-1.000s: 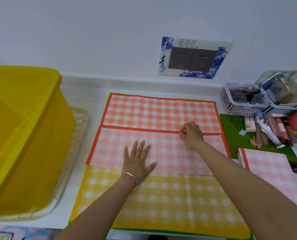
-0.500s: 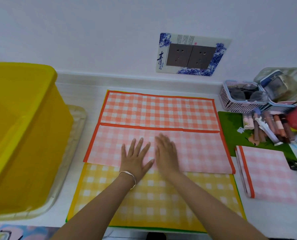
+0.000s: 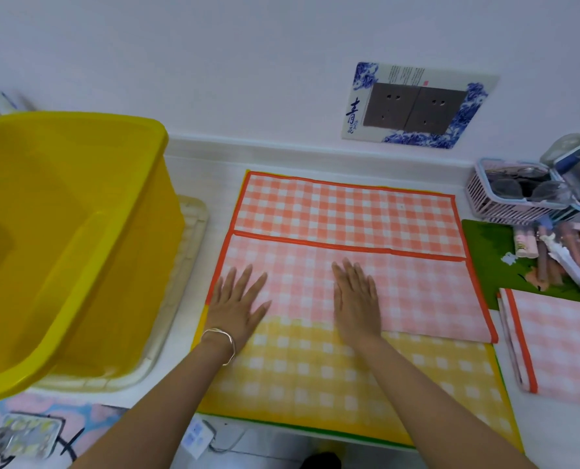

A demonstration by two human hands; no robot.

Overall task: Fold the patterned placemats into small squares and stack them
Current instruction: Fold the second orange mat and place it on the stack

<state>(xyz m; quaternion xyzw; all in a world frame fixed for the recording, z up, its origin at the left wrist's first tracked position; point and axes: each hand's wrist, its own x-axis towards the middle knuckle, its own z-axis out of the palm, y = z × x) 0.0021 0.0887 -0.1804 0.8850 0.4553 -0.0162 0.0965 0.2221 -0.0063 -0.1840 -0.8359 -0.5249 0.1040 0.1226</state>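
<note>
Both hands lie flat, palms down, fingers straight and slightly spread, on the turned-over near half of the orange checked placemat. The left hand, with a thin silver bracelet at the wrist, presses at the flap's left edge. The right hand presses near the flap's middle, its heel at the near folded edge. Half a second ago the two hands lay side by side at the flap's centre; now they are well apart, the left one further out.

The orange placemat is a thin, flexible sheet with an orange border. Its upper face is vivid gingham and the turned-over underside a paler pink check. It lies on a yellow checked placemat of the same shape, green-edged, which reaches the front edge of the white tabletop. Near the right edge rests a folded placemat — a squarish pale-pink pad with an orange border strip. A glossy yellow plastic tub stands at the left edge — deep, with rounded corners
</note>
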